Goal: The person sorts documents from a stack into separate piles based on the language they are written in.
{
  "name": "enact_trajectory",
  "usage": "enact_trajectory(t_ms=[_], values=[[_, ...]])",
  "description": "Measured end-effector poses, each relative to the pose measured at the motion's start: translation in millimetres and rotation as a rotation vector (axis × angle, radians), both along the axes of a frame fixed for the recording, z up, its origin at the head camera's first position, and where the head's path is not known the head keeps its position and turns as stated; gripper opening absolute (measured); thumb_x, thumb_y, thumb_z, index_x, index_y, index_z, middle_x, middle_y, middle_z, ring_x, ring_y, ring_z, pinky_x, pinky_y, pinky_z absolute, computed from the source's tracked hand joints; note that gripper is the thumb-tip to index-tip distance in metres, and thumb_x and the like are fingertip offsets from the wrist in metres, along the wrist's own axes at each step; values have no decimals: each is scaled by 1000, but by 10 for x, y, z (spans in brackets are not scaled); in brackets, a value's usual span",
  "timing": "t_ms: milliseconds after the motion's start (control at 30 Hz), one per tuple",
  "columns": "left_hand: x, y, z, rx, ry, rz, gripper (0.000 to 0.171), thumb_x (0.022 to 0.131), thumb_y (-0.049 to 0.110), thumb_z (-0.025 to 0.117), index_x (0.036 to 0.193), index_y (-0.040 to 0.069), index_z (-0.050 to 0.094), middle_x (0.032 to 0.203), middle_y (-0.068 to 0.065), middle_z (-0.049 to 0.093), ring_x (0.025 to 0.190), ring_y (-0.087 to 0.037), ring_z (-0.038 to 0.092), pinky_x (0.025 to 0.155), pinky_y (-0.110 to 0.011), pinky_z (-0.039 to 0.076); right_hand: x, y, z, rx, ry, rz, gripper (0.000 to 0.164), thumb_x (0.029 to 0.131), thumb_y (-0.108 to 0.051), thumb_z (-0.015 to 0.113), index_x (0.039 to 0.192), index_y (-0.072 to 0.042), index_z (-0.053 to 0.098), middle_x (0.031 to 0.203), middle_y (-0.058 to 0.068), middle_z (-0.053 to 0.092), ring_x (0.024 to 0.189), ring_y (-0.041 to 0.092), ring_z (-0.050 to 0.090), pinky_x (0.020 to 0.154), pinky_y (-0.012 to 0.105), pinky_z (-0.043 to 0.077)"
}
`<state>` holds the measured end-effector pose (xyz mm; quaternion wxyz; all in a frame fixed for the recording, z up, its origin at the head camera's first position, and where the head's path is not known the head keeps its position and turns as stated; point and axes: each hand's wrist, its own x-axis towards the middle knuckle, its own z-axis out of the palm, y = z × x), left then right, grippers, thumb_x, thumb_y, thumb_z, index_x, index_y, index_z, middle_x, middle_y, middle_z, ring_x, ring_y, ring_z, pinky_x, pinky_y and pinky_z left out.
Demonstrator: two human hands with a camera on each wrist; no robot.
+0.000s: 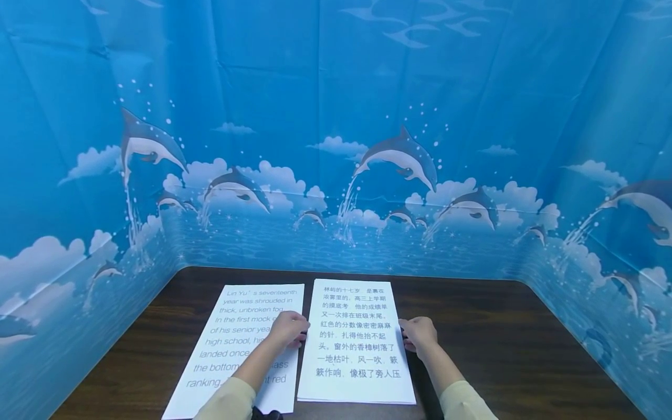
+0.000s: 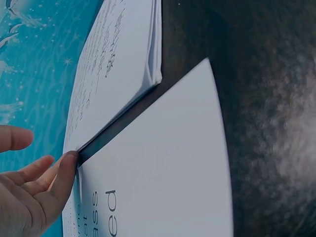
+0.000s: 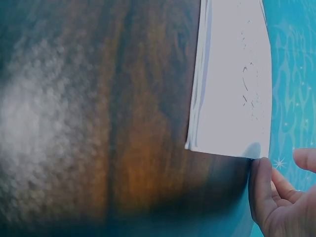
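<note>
Chinese-printed paper stack (image 1: 357, 388) lies in the middle of the dark wooden table (image 1: 530, 361) in the head view, its long axis running near to far and the top of its text at the far end, so the lines face the person. Just to its left, with a narrow strip of table between, lies an English-printed sheet (image 1: 210, 385), its long axis also roughly near to far and its heading at the far end; that makes two printed pieces side by side. Two hands flank the stack: the left hand (image 1: 289, 328), above the English text, has its fingertips at the stack's left edge, and the right hand (image 1: 420, 333) is at its right edge. Both arms wear pale yellow sleeves (image 1: 228, 399), and a blue backdrop (image 1: 336, 76) printed with dolphins stands at the far side. From the left wrist, the left thumb (image 2: 16, 138) is lifted apart while loosely extended fingers (image 2: 63, 178) touch the stack's left edge; layered sheets show along its near edge, though they cannot be counted. From the right wrist, the right thumb (image 3: 305, 159) likewise stands apart, and an extended finger (image 3: 261, 185) touches the stack's right edge, with bare table nearer the person.
</note>
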<state>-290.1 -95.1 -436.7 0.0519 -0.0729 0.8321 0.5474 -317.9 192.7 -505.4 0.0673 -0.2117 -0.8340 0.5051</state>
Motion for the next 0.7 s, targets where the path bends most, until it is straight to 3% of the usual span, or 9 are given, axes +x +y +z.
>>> enact_trajectory(t_ms=[700], values=[[-9,-9,-14,54,-8,46,29,72,6,57,99,-7,55,78,-11,56,66,-21,57,57,-29,48,53,-12,67,-30,19,-50,26,83,-23,55,91,1,58,83,13,55,68,22,54,55,29,48]])
